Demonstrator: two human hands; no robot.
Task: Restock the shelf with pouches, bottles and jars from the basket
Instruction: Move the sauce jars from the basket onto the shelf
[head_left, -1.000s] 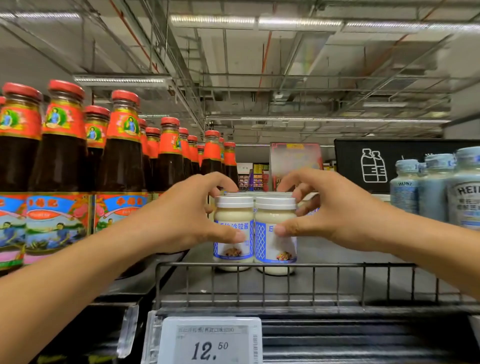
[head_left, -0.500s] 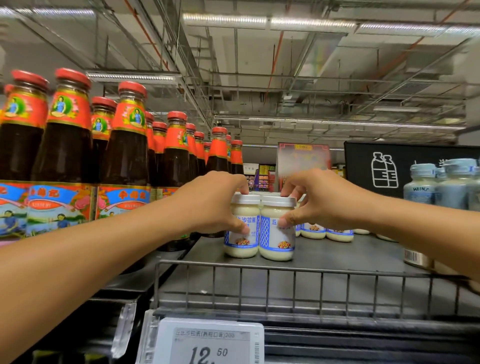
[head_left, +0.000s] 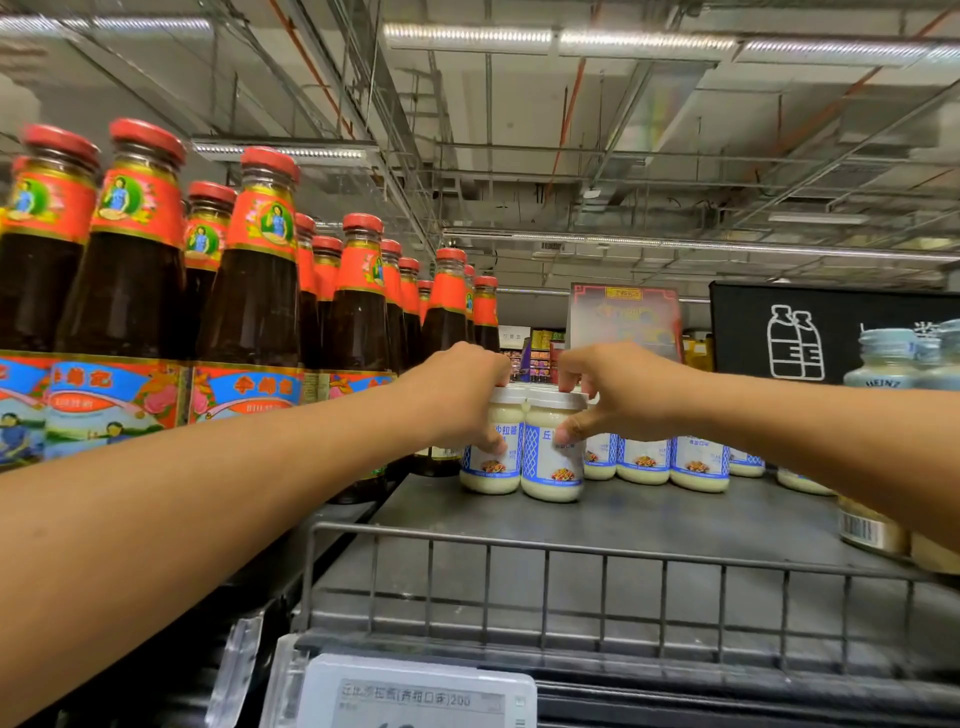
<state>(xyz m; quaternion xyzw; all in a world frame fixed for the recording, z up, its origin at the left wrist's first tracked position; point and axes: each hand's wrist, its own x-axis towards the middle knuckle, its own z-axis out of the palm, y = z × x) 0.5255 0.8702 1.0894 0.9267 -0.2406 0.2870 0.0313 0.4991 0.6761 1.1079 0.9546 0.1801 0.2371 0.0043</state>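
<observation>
Behind the rail (head_left: 571, 552), the left hand (head_left: 452, 400) curls round the left jar (head_left: 491, 480), the right hand (head_left: 623, 400) round the right jar (head_left: 550, 483), both standing on the shelf (head_left: 649, 519). Likely glass: heavy, slick, breakable; grip below the lid (head_left: 558, 399).

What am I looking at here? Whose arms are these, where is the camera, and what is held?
No machine here: a person wears one wide-angle camera on the head, so you see their own arms reaching forward. The left hand grips the left jar and the right hand grips the right jar, two white-lidded jars standing side by side on the grey shelf. A row of similar jars stands behind, to the right. At the left stand dark sauce bottles with red caps; at the right, pale bottles. A wire rail and price tag edge the front.
</observation>
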